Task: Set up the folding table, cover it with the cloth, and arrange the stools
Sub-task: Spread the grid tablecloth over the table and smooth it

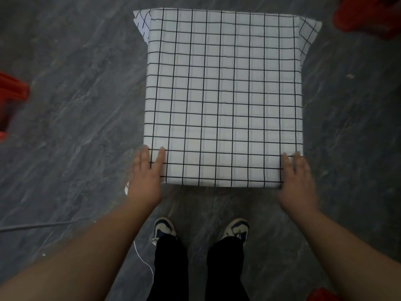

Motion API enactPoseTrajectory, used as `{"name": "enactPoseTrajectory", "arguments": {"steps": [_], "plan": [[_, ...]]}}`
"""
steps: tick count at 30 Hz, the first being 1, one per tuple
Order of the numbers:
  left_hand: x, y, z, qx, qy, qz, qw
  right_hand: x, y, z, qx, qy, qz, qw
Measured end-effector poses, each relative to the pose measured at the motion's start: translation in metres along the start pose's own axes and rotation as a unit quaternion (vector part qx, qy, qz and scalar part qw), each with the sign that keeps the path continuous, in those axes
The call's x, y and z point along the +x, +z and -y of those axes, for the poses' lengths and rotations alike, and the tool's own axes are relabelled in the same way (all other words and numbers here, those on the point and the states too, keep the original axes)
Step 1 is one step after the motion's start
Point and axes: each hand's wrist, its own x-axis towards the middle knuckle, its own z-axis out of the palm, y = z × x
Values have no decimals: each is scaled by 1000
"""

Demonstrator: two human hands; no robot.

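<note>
White cloth (223, 94) with a black grid pattern, spread flat over the whole top of the small square desk, which it hides completely; its edges hang down on all sides, and loose folded corners flare out at the far left and far right. Red stools stand apart from the desk on the grey floor: one at the left edge (12, 98), one at the upper right corner (368, 16), and part of a third at the bottom right (321, 295).

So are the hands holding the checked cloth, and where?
Neither grips it. The left hand and right hand press flat on the cloth at its two near corners, fingers straight.
</note>
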Motion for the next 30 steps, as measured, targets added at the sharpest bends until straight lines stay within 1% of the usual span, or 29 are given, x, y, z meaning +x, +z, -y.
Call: {"name": "enactPoseTrajectory", "arguments": {"steps": [2, 4, 6, 8, 13, 18, 23, 27, 30], "plan": [[-4, 5, -11, 20, 73, 5, 997, -2, 5, 8, -20, -37, 12, 999], [-5, 8, -26, 29, 100, 34, 994, -5, 5, 17, -23, -49, 18, 998], [-5, 7, -44, 21, 90, 51, 994, -7, 0, 22, -1, -48, 27, 998], [-2, 0, -58, -1, 61, 56, 997, -5, -8, 24, 27, -40, 43, 998], [10, -21, -82, -19, 15, 15, 1000, 10, -33, 24, 54, -64, 29, 996], [27, -38, -130, -79, 35, -27, 996, 35, -57, 17, 113, -62, 40, 991], [58, -41, -180, -92, 72, -29, 993, 63, -72, 22, 146, -78, 26, 986], [95, -46, -195, -95, 103, -39, 989, 92, -80, 42, 148, -99, 2, 984], [124, -58, -189, -93, 80, -52, 991, 114, -89, 67, 154, -114, -1, 981]]}}
